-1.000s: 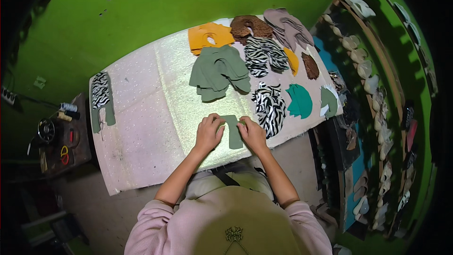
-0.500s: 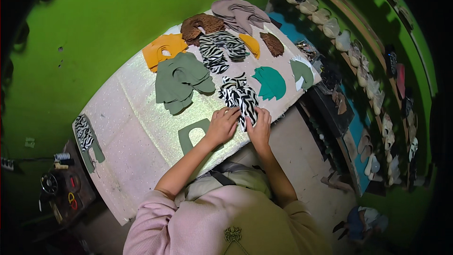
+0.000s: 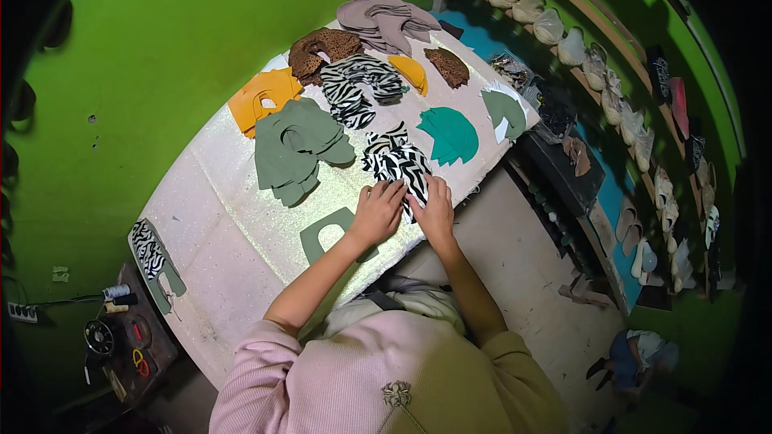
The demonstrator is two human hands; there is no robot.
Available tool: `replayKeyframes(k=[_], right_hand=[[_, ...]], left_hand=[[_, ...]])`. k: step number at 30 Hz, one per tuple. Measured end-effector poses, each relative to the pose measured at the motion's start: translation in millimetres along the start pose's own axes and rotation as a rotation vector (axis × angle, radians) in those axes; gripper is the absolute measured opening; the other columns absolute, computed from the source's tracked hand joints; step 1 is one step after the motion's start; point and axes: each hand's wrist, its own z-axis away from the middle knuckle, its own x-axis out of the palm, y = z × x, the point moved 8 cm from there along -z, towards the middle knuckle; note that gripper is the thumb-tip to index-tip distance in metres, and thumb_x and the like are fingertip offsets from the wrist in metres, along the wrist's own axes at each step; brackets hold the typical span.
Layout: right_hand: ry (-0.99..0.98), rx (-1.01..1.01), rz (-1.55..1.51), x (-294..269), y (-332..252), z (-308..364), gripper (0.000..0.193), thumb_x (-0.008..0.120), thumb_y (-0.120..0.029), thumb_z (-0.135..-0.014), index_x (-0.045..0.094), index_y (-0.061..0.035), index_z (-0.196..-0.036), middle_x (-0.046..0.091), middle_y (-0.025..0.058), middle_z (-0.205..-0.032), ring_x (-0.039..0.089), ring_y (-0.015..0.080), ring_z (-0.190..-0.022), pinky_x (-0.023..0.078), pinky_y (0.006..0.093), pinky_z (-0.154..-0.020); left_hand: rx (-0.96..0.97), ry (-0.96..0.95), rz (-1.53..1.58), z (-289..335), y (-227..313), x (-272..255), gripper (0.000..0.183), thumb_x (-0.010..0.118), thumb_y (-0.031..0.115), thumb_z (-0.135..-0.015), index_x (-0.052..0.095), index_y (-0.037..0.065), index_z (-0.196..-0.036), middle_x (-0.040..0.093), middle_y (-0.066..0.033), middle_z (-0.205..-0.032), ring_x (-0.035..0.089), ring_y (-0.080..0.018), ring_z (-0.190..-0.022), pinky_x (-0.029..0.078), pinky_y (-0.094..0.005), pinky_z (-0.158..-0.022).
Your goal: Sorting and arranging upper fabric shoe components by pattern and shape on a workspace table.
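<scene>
A loose stack of black-and-white zebra-print cut pieces lies near the front edge of the table. My left hand holds its near left side with bent fingers. On the near right side, my right hand grips the same pieces, its fingers over the top and its thumb turned inward. The fingertips partly cover the lower end of the stack. Just left of my left forearm, a flat olive-green U-shaped piece is partly hidden by the arm. A fanned pile of olive-green pieces sits beyond it.
Further piles are yellow, brown spotted, mauve and teal. Another zebra-print pile stands behind. Shoe forms line the wall shelves at right. A small dark side table holds scissors and thread spools.
The view has shifted a little. My right hand's fingers have drawn in over the zebra-print pieces, whose near end shows less. My left hand stays on them.
</scene>
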Motion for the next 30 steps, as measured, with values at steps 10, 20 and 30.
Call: replayKeyframes(k=[10, 20, 30], right_hand=[[-0.047, -0.026, 0.002, 5.5, 3.9, -3.6, 0.058, 0.070, -0.028, -0.077, 0.048, -0.0011, -0.125, 0.050, 0.0150, -0.111, 0.049, 0.0342, -0.104, 0.044, 0.0406, -0.088], [-0.102, -0.035, 0.026, 5.0, 2.8, -9.8, 0.053, 0.068, -0.025, -0.078, 0.050, -0.0015, -0.122, 0.051, 0.0131, -0.106, 0.052, 0.0318, -0.099, 0.046, 0.0399, -0.083], [-0.108, -0.090, 0.176, 15.4, 3.7, -9.1, 0.053, 0.065, -0.025, -0.079, 0.050, 0.0012, -0.122, 0.052, 0.0129, -0.105, 0.054, 0.0303, -0.096, 0.047, 0.0386, -0.082]], left_hand=[[0.000, -0.039, -0.024, 1.3, -2.4, 3.9, 0.053, 0.062, 0.021, -0.080, 0.047, 0.011, -0.129, 0.047, -0.0041, -0.132, 0.048, -0.0270, -0.109, 0.038, -0.0431, -0.087], [-0.009, -0.104, -0.155, 7.3, -4.6, 11.9, 0.067, 0.062, 0.023, -0.078, 0.037, 0.015, -0.139, 0.040, -0.0007, -0.140, 0.048, -0.0254, -0.106, 0.038, -0.0429, -0.085], [-0.012, -0.077, -0.232, 9.9, -6.0, 21.0, 0.069, 0.062, 0.024, -0.078, 0.036, 0.017, -0.141, 0.037, 0.0022, -0.143, 0.047, -0.0247, -0.103, 0.037, -0.0452, -0.085]])
